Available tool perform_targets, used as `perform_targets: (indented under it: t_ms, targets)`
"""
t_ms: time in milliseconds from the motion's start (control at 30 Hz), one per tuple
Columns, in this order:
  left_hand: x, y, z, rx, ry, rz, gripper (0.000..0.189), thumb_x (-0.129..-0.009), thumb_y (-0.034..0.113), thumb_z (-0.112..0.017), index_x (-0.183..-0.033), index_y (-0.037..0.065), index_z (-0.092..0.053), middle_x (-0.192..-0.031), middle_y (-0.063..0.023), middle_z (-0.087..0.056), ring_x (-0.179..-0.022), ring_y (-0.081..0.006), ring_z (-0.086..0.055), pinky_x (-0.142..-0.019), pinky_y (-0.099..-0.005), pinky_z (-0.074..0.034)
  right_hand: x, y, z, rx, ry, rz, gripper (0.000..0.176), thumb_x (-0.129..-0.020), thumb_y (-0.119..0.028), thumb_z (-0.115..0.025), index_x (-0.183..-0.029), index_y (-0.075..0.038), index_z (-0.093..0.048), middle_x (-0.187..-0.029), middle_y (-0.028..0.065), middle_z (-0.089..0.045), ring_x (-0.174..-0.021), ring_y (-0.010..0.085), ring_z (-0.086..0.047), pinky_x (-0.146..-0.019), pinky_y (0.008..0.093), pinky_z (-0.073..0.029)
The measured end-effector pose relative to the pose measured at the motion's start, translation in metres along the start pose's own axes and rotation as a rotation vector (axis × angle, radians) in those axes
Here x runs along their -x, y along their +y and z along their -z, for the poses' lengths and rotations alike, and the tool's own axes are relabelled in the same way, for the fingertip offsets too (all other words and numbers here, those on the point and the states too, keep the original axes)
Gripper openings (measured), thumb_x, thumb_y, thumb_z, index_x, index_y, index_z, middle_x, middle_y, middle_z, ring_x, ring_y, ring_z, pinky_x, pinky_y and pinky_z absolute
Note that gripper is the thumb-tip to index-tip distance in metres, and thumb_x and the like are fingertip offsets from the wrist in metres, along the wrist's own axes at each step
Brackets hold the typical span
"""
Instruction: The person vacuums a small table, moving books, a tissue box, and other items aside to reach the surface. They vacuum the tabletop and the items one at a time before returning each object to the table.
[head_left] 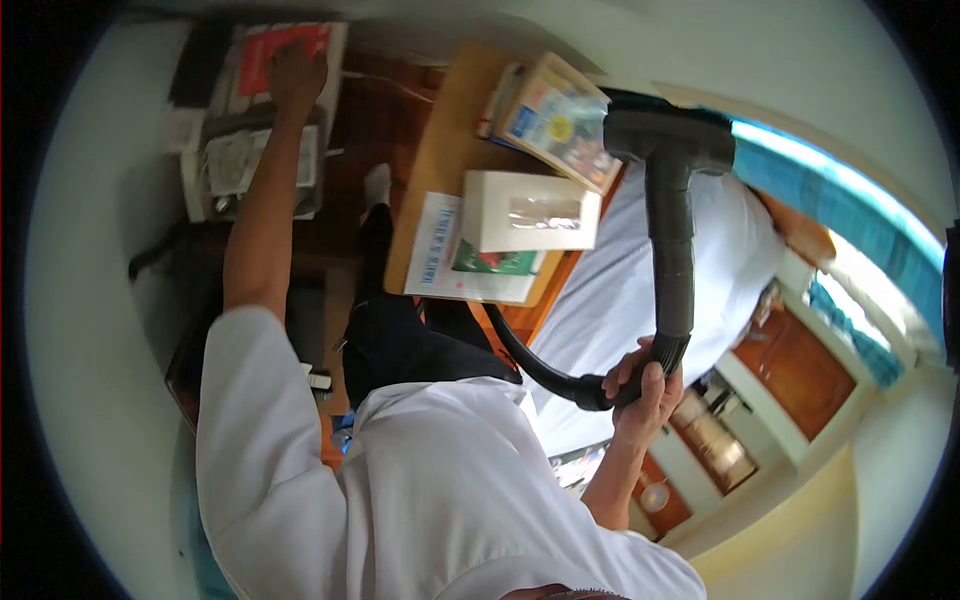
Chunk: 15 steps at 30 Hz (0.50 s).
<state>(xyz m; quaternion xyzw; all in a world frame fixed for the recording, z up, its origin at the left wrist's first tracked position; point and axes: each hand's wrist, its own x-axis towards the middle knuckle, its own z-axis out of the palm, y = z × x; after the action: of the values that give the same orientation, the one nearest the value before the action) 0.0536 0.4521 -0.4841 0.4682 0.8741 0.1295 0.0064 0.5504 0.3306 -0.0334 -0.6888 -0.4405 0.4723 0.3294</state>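
Note:
My right hand (648,395) is closed round the grip of a black vacuum cleaner wand (672,270). The wand stands up from my fist, and its wide floor head (680,138) is raised near the wall, beside a blue curtain. From below the grip, a black hose (535,368) curves off toward my legs. My left arm reaches far forward, and my left hand (298,78) overlaps a red flat item (262,60) on top of a stack. Its fingers are blurred and cannot be told apart.
A wooden desk (440,150) bears a white box with a window (490,215), a framed colourful picture (560,120) and printed papers (432,245). A bed with a pale sheet (605,300) lies to the right. Below my left hand is a white tray (225,165).

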Motion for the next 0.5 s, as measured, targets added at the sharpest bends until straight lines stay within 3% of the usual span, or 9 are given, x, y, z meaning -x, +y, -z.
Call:
perform_targets:
  t_ms: [33, 100, 167, 233, 333, 433, 500]
  targets:
    - [0.007, 0.033, 0.024, 0.027, 0.0, -0.033, 0.04, -0.098, 0.037, -0.064, -0.124, 0.007, -0.065, -0.123, -0.0168, -0.068, -0.117, -0.0374, -0.065, -0.095, -0.0496, -0.054, 0.002, 0.002, 0.007, -0.025, -0.005, 0.054, 0.042, -0.101, -0.031, -0.066, -0.121, 0.005, -0.058, -0.069, 0.0078, -0.058, -0.051, 0.014, -0.057, -0.047, 0.0268, -0.049]
    - [0.037, 0.112, 0.079, 0.634, -0.163, 0.045, 0.04, -0.099, 0.04, -0.063, -0.118, 0.006, -0.067, -0.115, -0.019, -0.071, -0.108, -0.0347, -0.069, -0.092, -0.045, -0.055, 0.005, 0.009, 0.02, -0.061, -0.005, 0.109, 0.041, -0.102, -0.031, -0.064, -0.121, 0.005, -0.058, -0.07, 0.008, -0.059, -0.051, 0.0139, -0.057, -0.047, 0.0265, -0.049]
    - [0.074, 0.175, 0.104, 0.781, -0.111, -0.033, 0.037, -0.099, 0.038, -0.064, -0.113, 0.004, -0.069, -0.107, -0.0202, -0.072, -0.1, -0.0341, -0.071, -0.089, -0.0452, -0.055, 0.007, 0.017, 0.034, -0.085, 0.007, 0.154, 0.041, -0.103, -0.032, -0.063, -0.12, 0.005, -0.058, -0.07, 0.0082, -0.059, -0.05, 0.0135, -0.058, -0.047, 0.026, -0.049]
    - [0.098, 0.236, 0.154, 0.797, -0.277, 0.084, 0.04, -0.097, 0.04, -0.068, -0.107, 0.001, -0.069, -0.103, -0.0202, -0.073, -0.099, -0.0353, -0.072, -0.086, -0.047, -0.055, 0.009, 0.016, 0.045, -0.105, 0.031, 0.145, 0.041, -0.102, -0.033, -0.064, -0.12, 0.004, -0.058, -0.069, 0.0078, -0.059, -0.05, 0.0129, -0.057, -0.047, 0.0257, -0.049]
    - [0.128, 0.283, 0.14, 0.758, -0.243, 0.186, 0.048, -0.092, 0.045, -0.075, -0.099, -0.002, -0.069, -0.091, -0.0195, -0.073, -0.088, -0.0353, -0.074, -0.08, -0.0483, -0.056, 0.021, 0.024, 0.062, -0.11, 0.066, 0.125, 0.04, -0.102, -0.031, -0.064, -0.12, 0.004, -0.058, -0.069, 0.0071, -0.059, -0.05, 0.0127, -0.057, -0.047, 0.0255, -0.049]
    - [0.136, 0.296, 0.139, 0.862, -0.31, 0.252, 0.058, -0.085, 0.052, -0.079, -0.097, -0.004, -0.07, -0.083, -0.0185, -0.074, -0.079, -0.0341, -0.075, -0.075, -0.0476, -0.057, 0.028, 0.035, 0.085, -0.125, 0.064, 0.105, 0.038, -0.103, -0.03, -0.064, -0.12, 0.004, -0.058, -0.069, 0.0065, -0.059, -0.051, 0.0122, -0.058, -0.048, 0.0253, -0.048]
    - [0.134, 0.288, 0.115, 0.933, -0.247, 0.237, 0.059, -0.083, 0.053, -0.081, -0.098, -0.003, -0.072, -0.082, -0.018, -0.075, -0.072, -0.0329, -0.075, -0.072, -0.0459, -0.057, 0.032, 0.041, 0.1, -0.131, 0.06, 0.1, 0.036, -0.104, -0.028, -0.063, -0.12, 0.004, -0.059, -0.069, 0.006, -0.059, -0.051, 0.0116, -0.057, -0.048, 0.0247, -0.047]
